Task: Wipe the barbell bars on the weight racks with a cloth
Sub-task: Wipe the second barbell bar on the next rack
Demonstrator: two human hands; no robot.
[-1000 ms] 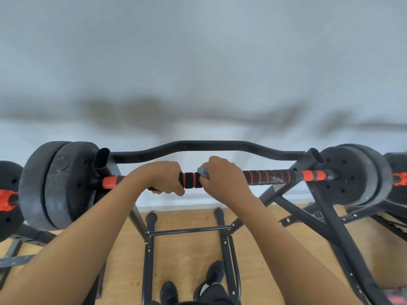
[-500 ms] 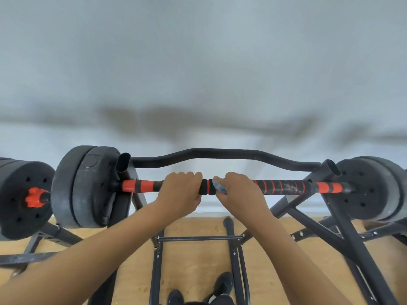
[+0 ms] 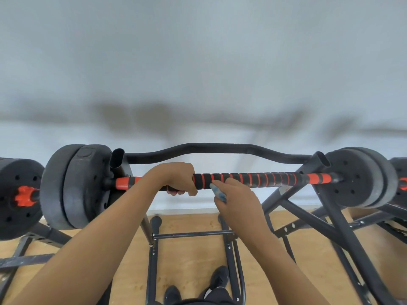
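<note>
Looked down on a barbell bar (image 3: 259, 180) lying level across the forks of a black rack (image 3: 339, 219), its black foam grip ringed with orange bands. Gripped that bar left of its middle with the left hand (image 3: 176, 177), knuckles on top, fingers curled fully round and fingertips showing beneath. Held the right hand (image 3: 236, 201) just beside the left, slightly below the bar, fingers curled and pinching a small blue-and-white cloth (image 3: 218, 192). Touched the upper end of the cloth to the lower edge of the bar, right next to the left thumb; could not tell how much cloth lay bunched inside the palm. Saw the left weight plates (image 3: 74, 186), a dark grey pair, loaded on the bar's left end outside the rack upright, and the right weight plates (image 3: 356, 177) likewise on the right end. Noted a curved bar (image 3: 215, 148), plain black, joining the tops of the two uprights just behind the barbell bar. Caught part of a second barbell (image 3: 19, 194) at the far left edge, black plate and orange collar, near the left plates. Stood on a pale wooden floor (image 3: 187, 256), black shoes (image 3: 220, 276) by the rack's lower rails, facing a plain pale wall (image 3: 198, 62).
</note>
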